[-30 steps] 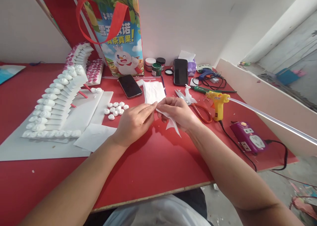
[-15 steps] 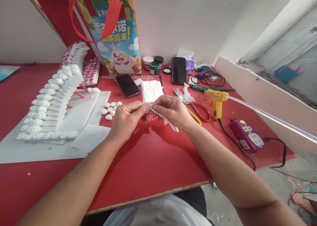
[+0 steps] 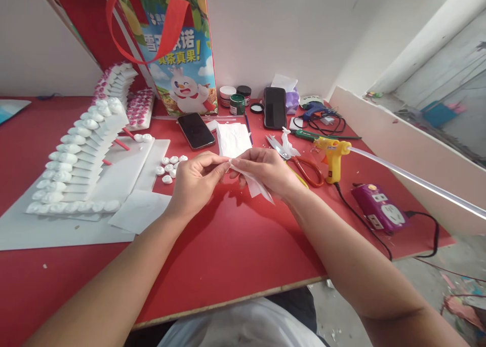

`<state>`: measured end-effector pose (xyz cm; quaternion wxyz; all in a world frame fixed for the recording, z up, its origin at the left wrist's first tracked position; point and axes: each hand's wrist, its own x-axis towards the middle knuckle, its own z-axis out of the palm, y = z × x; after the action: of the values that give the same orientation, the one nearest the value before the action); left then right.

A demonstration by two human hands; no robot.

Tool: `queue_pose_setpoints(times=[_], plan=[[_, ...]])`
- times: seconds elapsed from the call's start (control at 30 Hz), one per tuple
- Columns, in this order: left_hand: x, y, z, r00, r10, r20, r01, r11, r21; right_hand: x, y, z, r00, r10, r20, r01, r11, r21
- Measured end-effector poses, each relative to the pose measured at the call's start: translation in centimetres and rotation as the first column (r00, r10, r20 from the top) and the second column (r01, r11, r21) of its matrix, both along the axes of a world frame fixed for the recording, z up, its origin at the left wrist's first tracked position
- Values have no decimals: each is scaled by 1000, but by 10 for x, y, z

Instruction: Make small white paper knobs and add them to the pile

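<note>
A thin white paper strip (image 3: 256,186) hangs from between my hands over the red table. My right hand (image 3: 265,169) is closed on it, with the strip's loose end trailing down below the palm. My left hand (image 3: 198,179) pinches the strip's rolled end, close against the right fingertips. Behind the hands lies a stack of white paper sheets (image 3: 234,140). Several small white paper rosettes (image 3: 169,168) sit left of my left hand. Farther left, a curved white structure (image 3: 85,159) is edged with more rosettes.
Scissors (image 3: 309,170), a yellow glue gun (image 3: 333,159) and a purple power socket (image 3: 381,208) are on the right. Two phones (image 3: 196,130) (image 3: 274,108), paint jars (image 3: 237,104) and a printed bag (image 3: 178,58) stand or lie at the back. The table's front edge (image 3: 235,300) is near my body.
The paper strip's hanging end has spread and shows more below my right hand. My left fingers have shifted slightly at the rolled end.
</note>
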<state>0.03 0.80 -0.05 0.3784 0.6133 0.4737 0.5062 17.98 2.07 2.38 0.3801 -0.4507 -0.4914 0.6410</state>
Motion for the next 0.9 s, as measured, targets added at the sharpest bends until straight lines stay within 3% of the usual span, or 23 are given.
queue_pose_setpoints(times=[0.13,0.23,0.33,0.43,0.5,0.57,0.63,0.7,0.8,0.9], plan=[[2,-1,-2,998,21,54,-18,998,-54,-3,2,-2,994,-37,-100,23,991,-132],[4,-2,-5,999,44,10,-44,999,-20,-8,-1,-5,993,-107,-57,107,994,-4],[8,-4,-6,991,90,-94,-70,979,192,-14,-6,-8,979,-198,42,188,969,160],[10,-5,-9,957,176,-232,-45,876,480,-18,-9,-11,978,-204,41,192,961,199],[10,-3,-10,929,217,-300,0,810,587,-19,-10,-11,982,-191,14,184,961,207],[9,-2,-10,919,214,-330,42,781,623,-18,-11,-11,981,-191,9,185,959,215],[7,-2,-10,930,182,-321,58,787,614,-17,-10,-10,981,-192,8,185,956,226],[5,-2,-8,956,118,-268,51,834,550,-15,-10,-9,984,-179,5,172,954,244],[3,-2,-4,995,-34,-96,61,953,296,-12,-9,-9,991,-134,2,128,951,281],[0,0,1,989,-134,59,131,990,59,-8,-9,-10,994,-95,57,70,937,343]])
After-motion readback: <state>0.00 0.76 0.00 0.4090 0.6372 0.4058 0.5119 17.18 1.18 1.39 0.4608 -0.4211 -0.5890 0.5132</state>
